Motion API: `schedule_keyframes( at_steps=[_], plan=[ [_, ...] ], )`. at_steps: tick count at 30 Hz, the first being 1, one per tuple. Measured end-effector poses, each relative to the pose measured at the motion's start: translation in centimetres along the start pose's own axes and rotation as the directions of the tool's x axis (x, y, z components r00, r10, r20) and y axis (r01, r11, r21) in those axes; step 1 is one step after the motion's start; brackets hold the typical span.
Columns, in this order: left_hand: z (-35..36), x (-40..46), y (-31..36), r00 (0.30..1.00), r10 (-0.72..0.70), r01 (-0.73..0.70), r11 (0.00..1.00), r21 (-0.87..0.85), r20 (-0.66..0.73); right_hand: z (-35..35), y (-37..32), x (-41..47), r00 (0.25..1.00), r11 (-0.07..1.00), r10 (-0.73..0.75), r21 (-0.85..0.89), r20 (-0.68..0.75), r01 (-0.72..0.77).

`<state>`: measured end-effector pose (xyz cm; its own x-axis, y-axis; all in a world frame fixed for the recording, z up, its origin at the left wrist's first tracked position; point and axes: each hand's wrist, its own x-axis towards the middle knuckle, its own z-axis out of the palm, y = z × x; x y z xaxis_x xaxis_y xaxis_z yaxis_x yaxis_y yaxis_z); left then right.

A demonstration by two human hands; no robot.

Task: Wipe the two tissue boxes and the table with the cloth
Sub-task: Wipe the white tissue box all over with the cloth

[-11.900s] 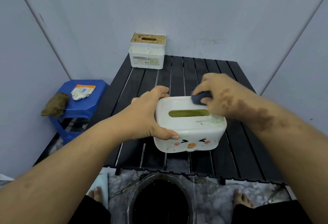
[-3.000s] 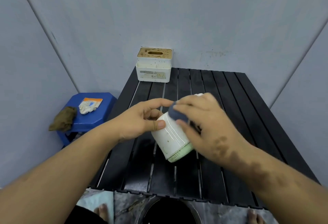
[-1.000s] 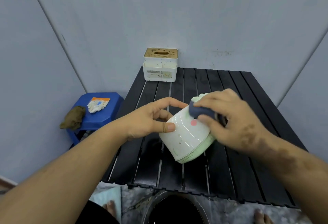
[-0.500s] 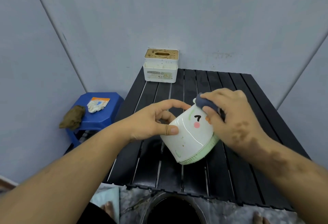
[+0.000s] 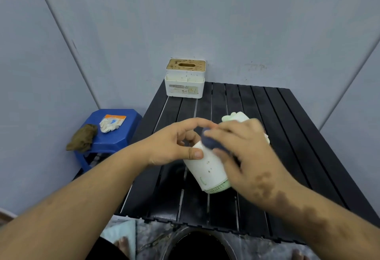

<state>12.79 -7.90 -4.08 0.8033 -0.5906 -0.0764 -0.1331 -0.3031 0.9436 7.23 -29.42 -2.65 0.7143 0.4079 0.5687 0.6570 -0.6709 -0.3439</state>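
Your right hand [image 5: 244,152] is motion-blurred and covers much of the white tissue box [image 5: 207,169] at the centre of the frame, so its painted face is hidden and only the speckled white side, pale green base rim and a green end show, tipped on the black slatted table [image 5: 287,136]. Your fingers curl round a dark blue cloth [image 5: 209,141] pressed to the box's upper left, while your left hand [image 5: 174,144] grips the box between thumb and curled fingers. The second tissue box [image 5: 185,80], white with a spotted brown lid, stands upright at the table's far left corner, above centre, against the wall.
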Motion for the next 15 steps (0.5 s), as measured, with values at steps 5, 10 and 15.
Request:
schedule_keyframes(
  at_steps=[5,10,15],
  plan=[
    [-0.2,0.1,0.0,0.999,0.002,0.000,0.998,-0.057,0.039,-1.0,4.1,0.9,0.993,0.993,0.114,0.006,-0.039,-0.114],
    [0.5,0.5,0.2,0.999,0.028,-0.026,0.999,-0.040,0.032,-0.6,2.7,0.2,0.981,0.984,0.178,-0.008,-0.076,-0.179],
    [-0.3,0.5,-0.1,0.998,0.027,-0.025,0.999,-0.037,0.058,-1.5,3.4,0.0,0.999,0.998,0.005,0.058,0.043,-0.008]
  ],
)
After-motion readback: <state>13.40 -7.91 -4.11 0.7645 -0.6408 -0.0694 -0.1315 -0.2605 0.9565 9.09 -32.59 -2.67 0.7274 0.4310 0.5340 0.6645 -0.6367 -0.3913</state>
